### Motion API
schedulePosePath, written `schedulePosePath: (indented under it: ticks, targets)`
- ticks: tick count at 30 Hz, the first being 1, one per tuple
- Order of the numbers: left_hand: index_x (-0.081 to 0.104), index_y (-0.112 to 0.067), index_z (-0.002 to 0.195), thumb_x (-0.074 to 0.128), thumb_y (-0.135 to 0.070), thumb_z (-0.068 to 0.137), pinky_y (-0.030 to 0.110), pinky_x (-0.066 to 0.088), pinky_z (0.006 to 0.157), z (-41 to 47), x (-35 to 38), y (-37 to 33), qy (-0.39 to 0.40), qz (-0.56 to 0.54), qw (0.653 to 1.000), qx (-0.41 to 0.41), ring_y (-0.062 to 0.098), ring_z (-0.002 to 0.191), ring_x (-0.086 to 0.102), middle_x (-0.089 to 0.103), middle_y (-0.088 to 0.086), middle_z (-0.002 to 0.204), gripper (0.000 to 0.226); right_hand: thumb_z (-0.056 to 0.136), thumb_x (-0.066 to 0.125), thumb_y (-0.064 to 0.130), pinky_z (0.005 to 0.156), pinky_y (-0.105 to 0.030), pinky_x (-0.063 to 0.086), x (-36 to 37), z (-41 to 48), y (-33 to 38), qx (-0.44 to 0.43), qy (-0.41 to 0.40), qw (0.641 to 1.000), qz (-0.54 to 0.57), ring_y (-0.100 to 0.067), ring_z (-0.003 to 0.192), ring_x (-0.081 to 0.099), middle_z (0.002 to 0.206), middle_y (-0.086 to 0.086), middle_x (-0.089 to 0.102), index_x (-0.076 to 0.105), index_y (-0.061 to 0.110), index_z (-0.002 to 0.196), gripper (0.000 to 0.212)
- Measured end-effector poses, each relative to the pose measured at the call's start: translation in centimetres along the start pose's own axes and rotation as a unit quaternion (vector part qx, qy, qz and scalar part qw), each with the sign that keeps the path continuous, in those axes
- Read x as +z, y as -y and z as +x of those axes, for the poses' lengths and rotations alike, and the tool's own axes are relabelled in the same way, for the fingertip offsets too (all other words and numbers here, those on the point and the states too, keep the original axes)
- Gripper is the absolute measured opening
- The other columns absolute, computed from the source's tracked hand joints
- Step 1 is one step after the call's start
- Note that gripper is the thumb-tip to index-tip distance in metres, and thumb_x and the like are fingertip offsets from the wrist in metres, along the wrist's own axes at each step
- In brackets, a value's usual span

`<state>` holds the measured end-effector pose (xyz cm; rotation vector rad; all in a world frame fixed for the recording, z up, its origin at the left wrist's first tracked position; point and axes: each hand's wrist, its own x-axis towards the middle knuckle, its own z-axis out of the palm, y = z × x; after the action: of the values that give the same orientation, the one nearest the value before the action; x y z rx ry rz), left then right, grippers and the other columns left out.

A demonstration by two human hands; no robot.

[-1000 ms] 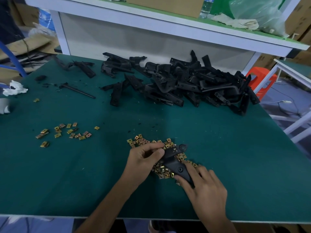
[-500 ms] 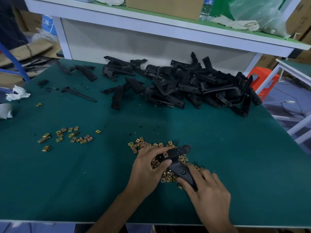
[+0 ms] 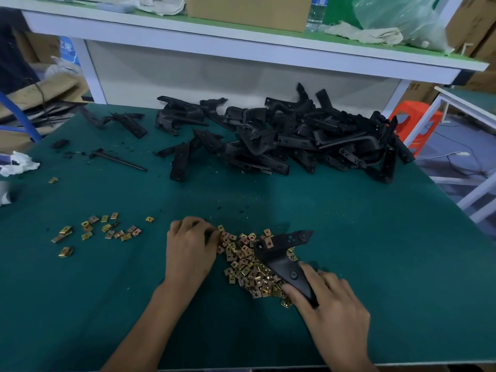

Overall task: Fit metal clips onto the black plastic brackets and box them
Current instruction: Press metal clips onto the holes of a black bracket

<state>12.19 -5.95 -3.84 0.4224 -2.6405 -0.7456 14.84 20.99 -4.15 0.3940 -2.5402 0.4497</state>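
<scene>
Head view: right hand (image 3: pixel 332 304) grips bracket (image 3: pixel 284 255) amid clips (image 3: pixel 245 264).

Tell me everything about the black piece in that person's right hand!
The black bracket looks like matte plastic, bent like a boomerang. Its upper arm points right and ends in a tip with a round hole; another round hole sits lower down. One gold clip sits at the bend. It lies across the clip pile, and the right hand grips its lower end.
</scene>
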Motion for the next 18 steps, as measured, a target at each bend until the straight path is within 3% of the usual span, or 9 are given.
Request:
schedulePosePath:
  ticks: [4, 6, 10, 12, 15, 18]
  targets:
    - [0.072, -0.013, 0.099, 0.072, -0.016, 0.092, 0.042, 0.04, 0.087, -0.3, -0.1, -0.3, -0.037, -0.045, 0.998, 0.003, 0.031, 0.101, 0.051, 0.067, 0.002, 0.104, 0.008, 0.09, 0.051, 0.069, 0.052, -0.025, 0.043, -0.1, -0.1, -0.1, -0.007, 0.003, 1.0, -0.003, -0.017, 0.071, 0.06, 0.088, 0.008, 0.066, 0.076, 0.028, 0.114, 0.053]
    - [0.065, -0.015, 0.105, 0.064, -0.019, 0.098, 0.039, 0.044, 0.085, -0.7, -0.6, -1.2, -0.053, -0.119, 0.991, 0.005, 0.022, 0.098, 0.051, 0.065, -0.006, 0.101, 0.008, 0.09, 0.052, 0.068, 0.052, -0.025, 0.043, -0.1, -0.1, -0.1, -0.014, 0.002, 1.0, -0.003, -0.017, 0.07, 0.059, 0.088, 0.008, 0.066, 0.075, 0.028, 0.113, 0.052]
    - [0.067, -0.029, 0.117, 0.055, -0.029, 0.103, 0.022, 0.049, 0.088, -1.0, -1.2, -3.4, 0.033, -0.314, 0.948, -0.044, 0.001, 0.104, 0.061, 0.069, -0.018, 0.107, 0.018, 0.089, 0.056, 0.067, 0.054, -0.022, 0.039, 0.1, -0.2, 0.0, -0.031, 0.012, 0.999, -0.01, -0.015, 0.07, 0.058, 0.087, 0.009, 0.064, 0.075, 0.03, 0.114, 0.049]
    - [0.07, -0.033, 0.111, 0.055, -0.025, 0.103, 0.013, 0.049, 0.084, -1.1, -1.5, -4.6, 0.05, -0.387, 0.919, -0.048, -0.004, 0.101, 0.063, 0.072, -0.02, 0.104, 0.019, 0.089, 0.056, 0.067, 0.055, -0.021, 0.038, 0.0, -0.2, 0.0, -0.034, 0.01, 0.999, -0.012, -0.015, 0.07, 0.058, 0.087, 0.008, 0.065, 0.076, 0.029, 0.113, 0.049]
    - [0.071, -0.028, 0.104, 0.058, -0.02, 0.101, 0.012, 0.05, 0.075, -1.3, -1.9, -5.7, 0.058, -0.452, 0.888, -0.054, -0.004, 0.084, 0.065, 0.075, -0.013, 0.097, 0.016, 0.091, 0.055, 0.067, 0.057, -0.021, 0.037, -0.1, -0.2, 0.1, -0.044, 0.008, 0.999, -0.016, -0.015, 0.07, 0.058, 0.086, 0.007, 0.065, 0.076, 0.028, 0.112, 0.05]
    - [0.068, -0.023, 0.104, 0.057, -0.016, 0.102, 0.015, 0.052, 0.073, -1.5, -1.7, -6.4, 0.087, -0.477, 0.873, -0.059, 0.0, 0.081, 0.067, 0.077, -0.007, 0.095, 0.013, 0.09, 0.057, 0.067, 0.059, -0.02, 0.034, -0.3, -0.2, 0.1, -0.055, 0.012, 0.998, -0.022, -0.014, 0.071, 0.056, 0.087, 0.008, 0.064, 0.075, 0.029, 0.113, 0.048]
